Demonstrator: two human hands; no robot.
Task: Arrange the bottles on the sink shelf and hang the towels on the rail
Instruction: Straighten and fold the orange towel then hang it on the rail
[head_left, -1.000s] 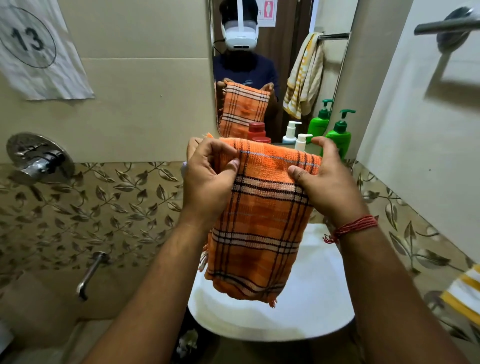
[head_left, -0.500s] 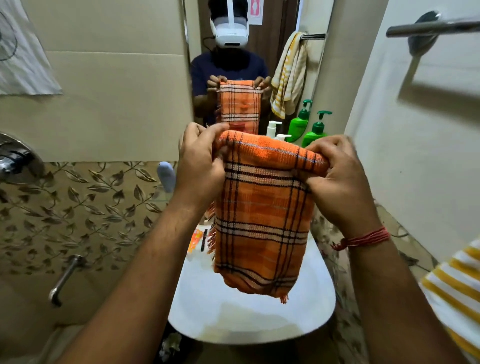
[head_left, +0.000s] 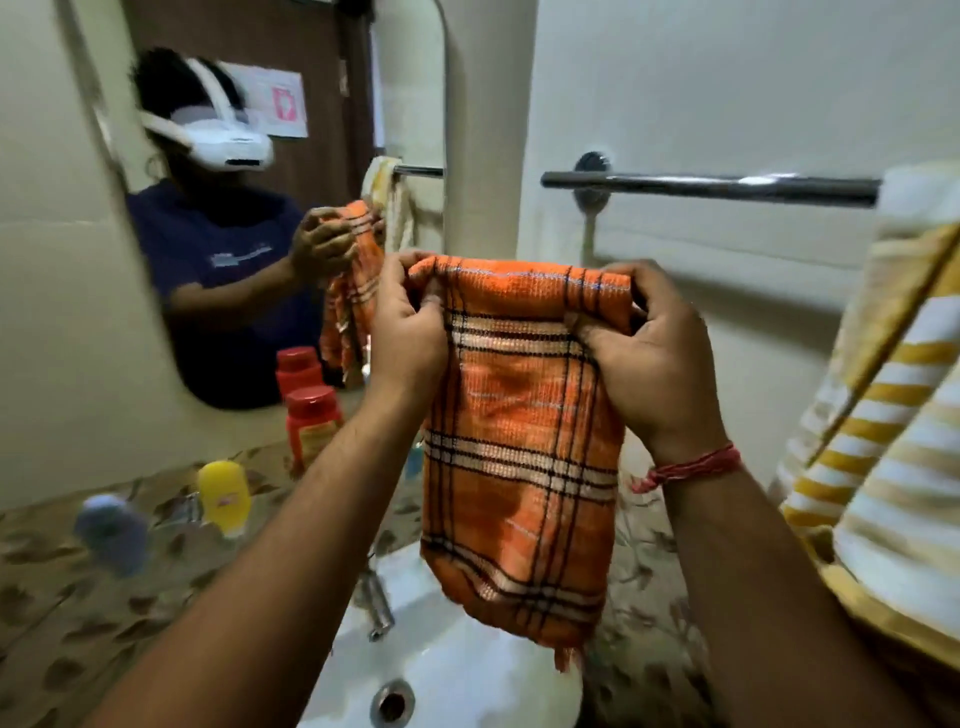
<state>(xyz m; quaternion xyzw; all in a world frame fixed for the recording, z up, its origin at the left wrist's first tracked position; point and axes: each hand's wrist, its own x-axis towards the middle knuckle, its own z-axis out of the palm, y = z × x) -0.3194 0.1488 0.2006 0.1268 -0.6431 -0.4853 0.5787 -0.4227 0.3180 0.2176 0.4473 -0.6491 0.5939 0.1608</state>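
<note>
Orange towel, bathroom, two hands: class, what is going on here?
A person is holding a folded orange checked towel up by its top edge, the left hand and right hand each gripping one upper corner. It hangs above the white sink, in front of and below the bare stretch of the metal rail, not yet on it. A yellow striped towel already hangs at the rail's right end. A red bottle and a yellow bottle stand on the ledge.

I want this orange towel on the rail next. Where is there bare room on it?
The rail is bare from its wall mount to the striped towel, which covers its right end. Both hands, left and right, hold the orange towel below that bare stretch.
</note>
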